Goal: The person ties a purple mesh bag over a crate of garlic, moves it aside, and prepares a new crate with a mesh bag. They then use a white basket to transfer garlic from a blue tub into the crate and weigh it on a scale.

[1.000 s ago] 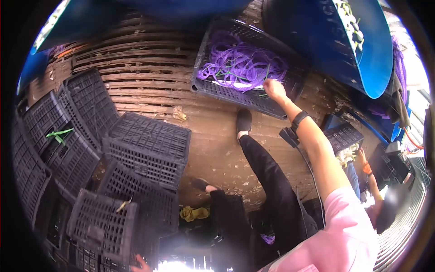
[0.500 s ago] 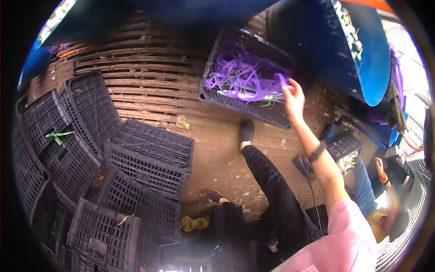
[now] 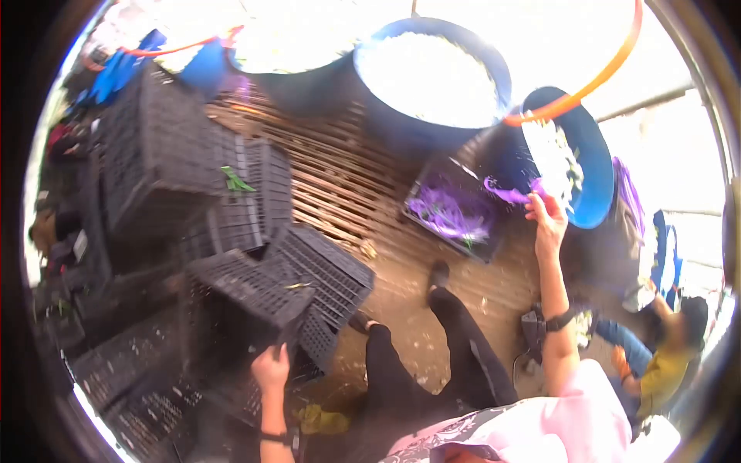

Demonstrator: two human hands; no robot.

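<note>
Purple netting strips hang from my right hand, whose fingers are pinched on them near the blue tub at the upper right. Below and left of that hand, a black crate on the floor holds a tangle of purple netting with green bits. My left hand is closed on the edge of a black crate, which is tilted among other crates at the lower left.
Stacked black crates fill the left side. Large blue tubs with pale contents stand at the back, near an orange hose. A person in yellow sits at the lower right. Wooden slats cover part of the floor.
The view has tilted up. My right hand has lifted purple netting away from the floor crate. My left hand has come into view on a crate, which is now tilted.
</note>
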